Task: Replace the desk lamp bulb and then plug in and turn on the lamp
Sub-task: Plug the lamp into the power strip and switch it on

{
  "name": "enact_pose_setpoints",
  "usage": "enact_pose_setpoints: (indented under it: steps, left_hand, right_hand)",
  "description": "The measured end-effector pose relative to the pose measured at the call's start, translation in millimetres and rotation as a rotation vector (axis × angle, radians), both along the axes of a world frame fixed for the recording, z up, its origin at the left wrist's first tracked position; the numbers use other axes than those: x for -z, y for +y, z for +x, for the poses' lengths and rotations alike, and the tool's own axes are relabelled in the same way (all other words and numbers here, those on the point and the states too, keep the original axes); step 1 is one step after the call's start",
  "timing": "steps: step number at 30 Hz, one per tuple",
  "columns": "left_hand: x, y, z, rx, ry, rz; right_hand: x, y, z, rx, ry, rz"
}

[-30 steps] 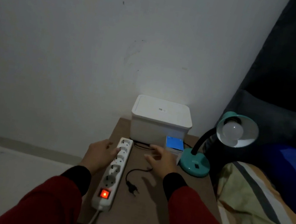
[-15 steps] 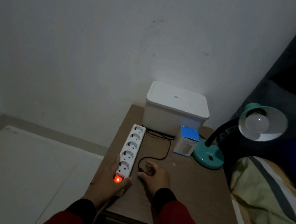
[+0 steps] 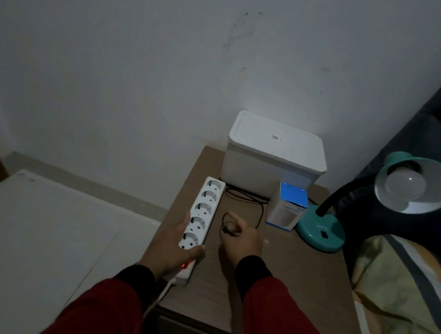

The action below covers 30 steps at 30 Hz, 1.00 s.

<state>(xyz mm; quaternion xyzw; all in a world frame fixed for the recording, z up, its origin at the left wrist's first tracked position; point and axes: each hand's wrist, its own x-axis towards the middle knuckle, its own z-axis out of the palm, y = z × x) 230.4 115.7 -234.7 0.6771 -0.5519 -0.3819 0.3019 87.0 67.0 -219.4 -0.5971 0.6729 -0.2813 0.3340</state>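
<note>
Dim room, so details are a bit murky. Far left there's a pale flat surface (image 3: pixel 29 237) sitting lower than the brown wooden nightstand (image 3: pixel 296 280), with a plain white wall (image 3: pixel 116 49) behind everything.

The left hand (image 3: pixel 171 248), coming out of a red sleeve with a black cuff (image 3: pixel 103 313), is laid over the near end of the white five-socket power strip (image 3: pixel 203 216). Fingers run along the strip's left edge and the thumb wraps across to its right side, so it's a loose pinning grip on the strip. The strip's red switch light (image 3: pixel 184 265) glows from just under the palm, and all five sockets look empty.

Just right of the strip, the right hand (image 3: pixel 242 239) is curled in, fingertips pinched on the end of the thin black lamp cord (image 3: pixel 259 213). I take that to be the plug, but the fingers cover it, so can't say for sure. It sits beside the strip, not in any socket. The cord loops back toward the rear of the nightstand.

Behind that, a white lidded plastic box (image 3: pixel 272 160) stands against the wall. In front of its right corner is a small white carton with a blue top (image 3: pixel 287 209), just beside the teal round base of the desk lamp (image 3: pixel 321 234). The lamp's black gooseneck (image 3: pixel 336 196) curves up to a teal shade with a white round bulb (image 3: pixel 404 184) fitted in it, unlit. Far right is a bed with striped yellowish bedding (image 3: pixel 409 298).
</note>
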Motion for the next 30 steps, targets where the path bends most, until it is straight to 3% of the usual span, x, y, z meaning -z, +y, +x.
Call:
enact_pose_setpoints:
  steps: [4,9,19,30]
  left_hand:
    - [1,2,-4,-0.063,0.114,-0.033]
    - [3,4,-4,-0.083,0.204,-0.049]
    - [5,1,-1,-0.105,0.226,-0.061]
    - [5,-1,2,-0.072,0.227,-0.064]
  right_hand:
    - [-13,-8,7,-0.013,-0.318,-0.050]
    - [-19,-18,23,-0.035,-0.417,-0.110]
    - [-6,-24,31,-0.028,-0.230,-0.122]
    - [-15,-44,29,-0.009,-0.225,-0.196]
